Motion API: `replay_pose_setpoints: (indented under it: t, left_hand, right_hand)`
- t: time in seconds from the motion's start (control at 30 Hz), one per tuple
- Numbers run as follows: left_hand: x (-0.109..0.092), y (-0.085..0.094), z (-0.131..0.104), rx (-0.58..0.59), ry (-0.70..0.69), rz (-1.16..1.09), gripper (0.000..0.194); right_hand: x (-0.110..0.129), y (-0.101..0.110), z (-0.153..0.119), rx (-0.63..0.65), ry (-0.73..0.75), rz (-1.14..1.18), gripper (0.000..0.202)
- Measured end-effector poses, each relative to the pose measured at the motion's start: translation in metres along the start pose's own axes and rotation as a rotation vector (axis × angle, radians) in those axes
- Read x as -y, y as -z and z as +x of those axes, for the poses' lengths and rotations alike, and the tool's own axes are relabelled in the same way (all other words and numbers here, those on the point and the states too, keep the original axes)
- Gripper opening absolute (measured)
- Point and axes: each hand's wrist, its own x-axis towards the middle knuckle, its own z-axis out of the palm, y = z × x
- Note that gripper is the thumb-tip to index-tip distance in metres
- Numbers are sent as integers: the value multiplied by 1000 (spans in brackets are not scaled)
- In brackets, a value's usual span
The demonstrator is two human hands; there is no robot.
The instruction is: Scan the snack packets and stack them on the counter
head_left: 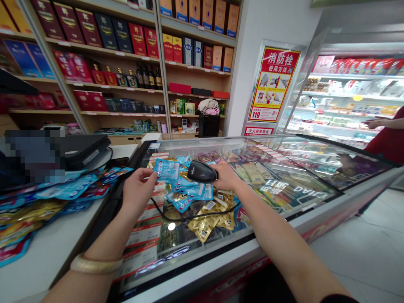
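Note:
Between the thumb and fingers of my left hand is the corner of a blue snack packet, its printed face turned up. My right hand grips a black barcode scanner, whose head points left toward that packet. The scanner's black cable loops across the glass below. Under and around the scanner lie more blue packets and several gold packets, on the glass top of a freezer. The fingertips of my right hand are partly hidden behind the scanner.
On the white counter at left lies a heap of blue and gold packets, beside a dark checkout device. Shelves of boxes and bottles stand behind. At right, a person in red stands by a lit refrigerated case.

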Motion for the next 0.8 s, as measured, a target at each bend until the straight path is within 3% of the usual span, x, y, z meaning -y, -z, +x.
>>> replay_pose_setpoints:
  t: [0.1, 0.2, 0.53, 0.63, 0.8]
  left_hand:
    - [-1, 1, 4, -76, 87, -172, 19]
    - [-5, 9, 14, -251, 157, -431, 17]
    - [-9, 85, 62, -777, 153, -746, 24]
    - [-2, 95, 67, -803, 144, -769, 21]
    - [10, 95, 69, -698, 94, -656, 16]
  right_hand:
    - [-2, -2, -1, -23, -11, 21, 13]
    - [-4, -4, -3, -61, -49, 24, 14]
    - [-3, -7, -5, -53, 0, 109, 14]
    - [-3, -7, -5, -56, 9, 133, 20]
    - [-5, -8, -6, -74, 15, 133, 19]
